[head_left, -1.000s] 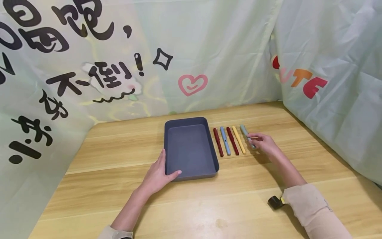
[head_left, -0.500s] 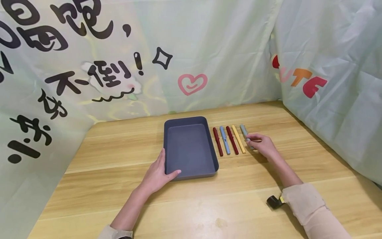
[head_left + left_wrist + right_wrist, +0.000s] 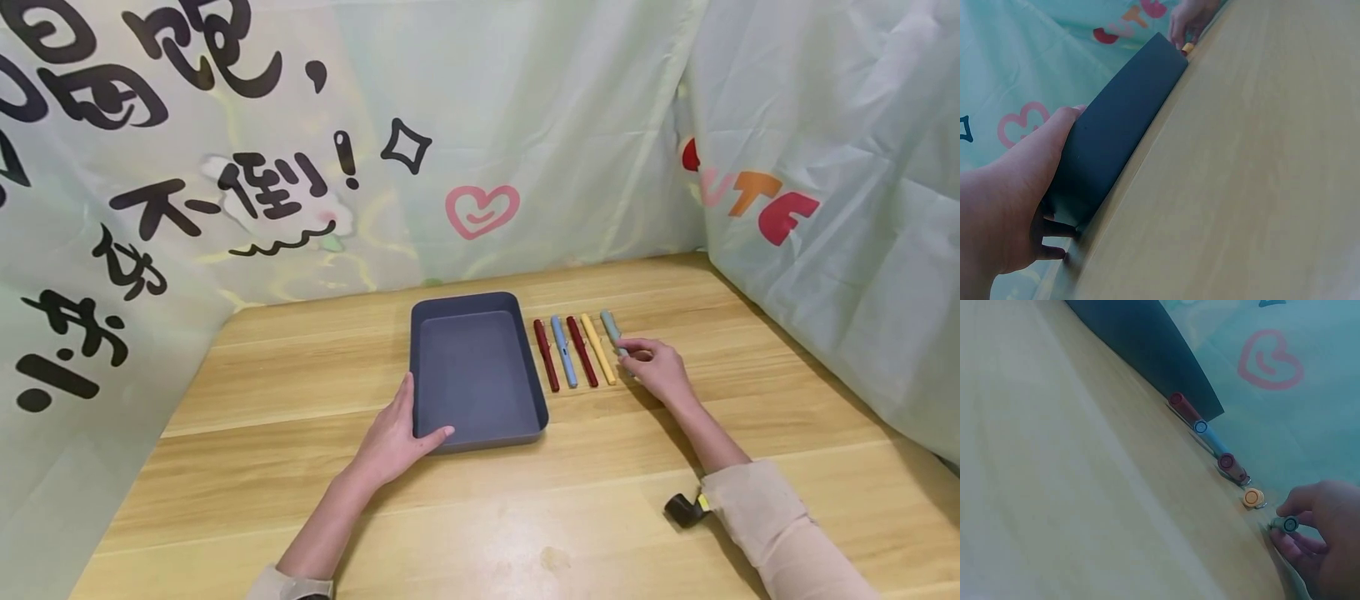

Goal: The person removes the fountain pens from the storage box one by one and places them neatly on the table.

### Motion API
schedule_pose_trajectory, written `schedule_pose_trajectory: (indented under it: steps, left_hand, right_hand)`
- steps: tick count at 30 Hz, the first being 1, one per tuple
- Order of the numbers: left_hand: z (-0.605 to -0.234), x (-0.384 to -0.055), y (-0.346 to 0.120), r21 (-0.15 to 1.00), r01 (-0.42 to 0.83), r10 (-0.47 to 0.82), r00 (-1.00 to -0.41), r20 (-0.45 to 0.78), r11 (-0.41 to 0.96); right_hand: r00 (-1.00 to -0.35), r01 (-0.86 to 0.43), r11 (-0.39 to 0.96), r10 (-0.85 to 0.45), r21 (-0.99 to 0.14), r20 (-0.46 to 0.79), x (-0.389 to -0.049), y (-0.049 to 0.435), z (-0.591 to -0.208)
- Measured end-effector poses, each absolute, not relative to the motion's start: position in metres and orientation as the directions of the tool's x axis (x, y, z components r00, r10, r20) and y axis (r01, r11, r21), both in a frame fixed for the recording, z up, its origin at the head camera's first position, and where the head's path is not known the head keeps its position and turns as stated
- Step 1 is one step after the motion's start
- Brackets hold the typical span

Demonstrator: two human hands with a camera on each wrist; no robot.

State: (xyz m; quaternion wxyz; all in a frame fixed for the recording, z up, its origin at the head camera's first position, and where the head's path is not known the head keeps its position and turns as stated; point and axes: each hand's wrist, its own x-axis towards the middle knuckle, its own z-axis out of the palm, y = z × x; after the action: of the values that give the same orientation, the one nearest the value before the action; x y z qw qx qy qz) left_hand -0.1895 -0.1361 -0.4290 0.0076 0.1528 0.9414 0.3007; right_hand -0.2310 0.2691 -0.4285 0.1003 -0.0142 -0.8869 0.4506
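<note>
A dark blue-grey rectangular tray [image 3: 480, 375] lies on the wooden table. My left hand [image 3: 392, 442] grips its near left corner, thumb hooked over the near rim and fingers along the outer left side. The left wrist view shows the tray's outer wall [image 3: 1119, 119] beside that hand. To the tray's right, my right hand [image 3: 655, 367] pinches the grey-green pen [image 3: 611, 327] near its closer end. In the right wrist view, thumb and fingers lie around this pen [image 3: 1288, 524], its round end facing the camera.
Left of the grey-green pen lie a yellow pen [image 3: 597, 348], a dark red pen [image 3: 582, 350], a blue pen [image 3: 564, 350] and another dark red pen [image 3: 546, 354], side by side. Printed curtains [image 3: 555, 125] stand behind and at both sides of the table [image 3: 465, 525].
My right hand has edged slightly left, its fingers closing in on the grey-green pen. The left hand, the tray and the other pens stay as they were.
</note>
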Motion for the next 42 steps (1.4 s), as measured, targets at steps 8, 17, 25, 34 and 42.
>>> schedule_pose_trajectory:
  steps: [8, 17, 25, 34, 42]
  left_hand:
    - [-0.4282, -0.1913, -0.1371, 0.563, 0.290, 0.300, -0.951, 0.078, 0.774]
    - [-0.4272, -0.1910, -0.1376, 0.555, 0.286, 0.296, -0.952, 0.074, 0.781]
    - [-0.4273, -0.1914, -0.1365, 0.554, 0.279, 0.291, -0.954, 0.069, 0.784]
    - [-0.4288, -0.1910, -0.1355, 0.558, 0.277, 0.290, -0.955, 0.067, 0.782]
    - [-0.4275, -0.1899, -0.1366, 0.557, 0.278, 0.292, -0.954, 0.066, 0.782]
  right_hand:
    - [-0.972, -0.064, 0.604, 0.143, -0.794, 0.187, -0.2314, 0.2673, -0.4303]
    - [-0.965, -0.095, 0.641, 0.129, -0.761, 0.229, -0.2331, 0.2655, -0.4338]
    - [-0.958, -0.110, 0.664, 0.127, -0.740, 0.256, -0.2332, 0.2670, -0.4359]
    - [-0.956, -0.109, 0.669, 0.131, -0.735, 0.261, -0.2320, 0.2671, -0.4368]
    - [-0.955, -0.126, 0.664, 0.120, -0.737, 0.272, -0.2319, 0.2659, -0.4352]
